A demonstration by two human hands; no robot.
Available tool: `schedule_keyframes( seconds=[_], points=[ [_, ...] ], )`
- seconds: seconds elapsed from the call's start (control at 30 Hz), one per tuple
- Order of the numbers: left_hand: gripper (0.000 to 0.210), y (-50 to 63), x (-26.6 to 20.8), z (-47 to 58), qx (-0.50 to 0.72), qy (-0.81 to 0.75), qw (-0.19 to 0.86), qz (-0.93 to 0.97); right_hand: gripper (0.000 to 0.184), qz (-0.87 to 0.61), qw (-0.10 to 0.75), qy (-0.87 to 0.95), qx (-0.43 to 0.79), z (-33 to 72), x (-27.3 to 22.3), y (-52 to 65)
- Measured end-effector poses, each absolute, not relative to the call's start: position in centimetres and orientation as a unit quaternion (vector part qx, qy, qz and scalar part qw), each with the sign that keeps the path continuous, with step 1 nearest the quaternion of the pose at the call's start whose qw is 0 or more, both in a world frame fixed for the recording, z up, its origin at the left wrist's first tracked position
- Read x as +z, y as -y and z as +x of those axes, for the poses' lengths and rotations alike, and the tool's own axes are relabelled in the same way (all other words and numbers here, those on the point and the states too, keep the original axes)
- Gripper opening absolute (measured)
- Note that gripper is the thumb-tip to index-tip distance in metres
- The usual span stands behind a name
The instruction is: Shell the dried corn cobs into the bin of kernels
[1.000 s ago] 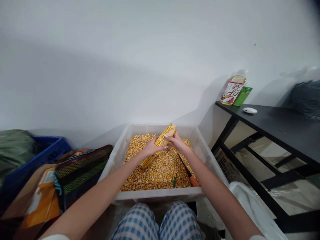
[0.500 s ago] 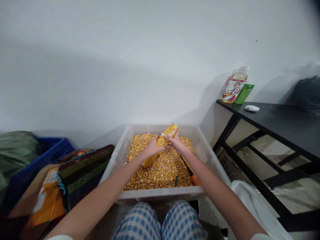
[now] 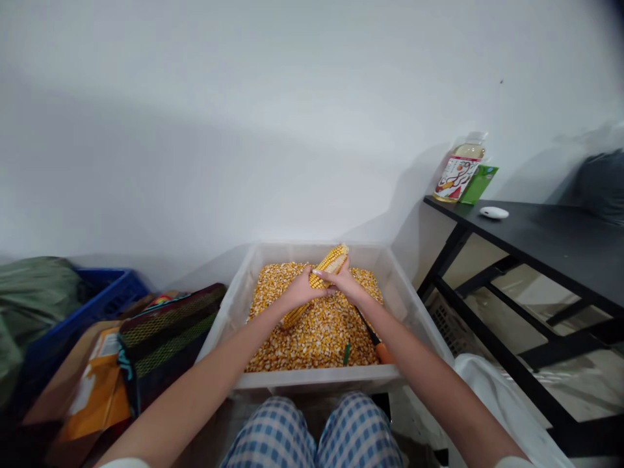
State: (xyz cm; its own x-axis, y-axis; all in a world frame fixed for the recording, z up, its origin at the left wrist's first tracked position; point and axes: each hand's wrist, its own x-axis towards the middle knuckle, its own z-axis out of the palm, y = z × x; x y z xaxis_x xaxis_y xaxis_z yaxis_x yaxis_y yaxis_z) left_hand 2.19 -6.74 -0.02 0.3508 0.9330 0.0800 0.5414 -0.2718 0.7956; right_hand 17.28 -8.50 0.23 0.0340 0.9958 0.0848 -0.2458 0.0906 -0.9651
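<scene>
Both hands grip one yellow corn cob (image 3: 330, 261), tilted with its tip up to the right; a pale strip on it shows bare of kernels. My left hand (image 3: 303, 288) is closed round its lower end, and my right hand (image 3: 344, 279) is closed on the upper part with the thumb across the bare strip. Below them, loose corn kernels (image 3: 316, 338) fill much of a translucent plastic bin (image 3: 316, 377). Another corn cob (image 3: 294, 316) lies on the kernels under my left wrist. A tool with an orange handle (image 3: 383, 353) lies partly hidden beneath my right forearm.
A black table (image 3: 550, 237) stands at the right with a bottle (image 3: 457, 175), a green carton (image 3: 478, 184) and a white object (image 3: 494, 212). Left of the bin are a blue crate (image 3: 104, 292) and a mesh bag (image 3: 170, 335). A white plastic bag (image 3: 492, 396) sits at right.
The view has shifted slightly. Both hands still grip the same cob, and my right thumb has moved a little along its bare strip.
</scene>
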Motion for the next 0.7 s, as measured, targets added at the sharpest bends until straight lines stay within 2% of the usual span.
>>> schedule_keyframes(
  seconds=[0.2,0.3,0.43,0.53,0.7],
  points=[
    [0.065,6.7,0.2,2.0,0.281,-0.452,0.436,0.726,0.083,-0.407,0.532,0.492,0.556,18.4,0.6,8.8],
    [0.069,6.6,0.3,2.0,0.294,-0.455,0.438,0.717,0.084,-0.396,0.529,0.487,0.571,18.3,0.8,8.9],
    [0.069,6.7,-0.2,2.1,0.288,-0.464,0.413,0.729,0.091,-0.406,0.567,0.466,0.545,17.5,0.6,8.9],
    [0.066,6.7,-0.3,1.9,0.278,-0.467,0.416,0.729,0.098,-0.428,0.545,0.477,0.541,17.4,0.7,9.0],
    [0.065,6.7,0.3,1.6,0.301,-0.457,0.432,0.717,0.097,-0.409,0.519,0.512,0.549,18.3,1.2,9.1]
  ],
)
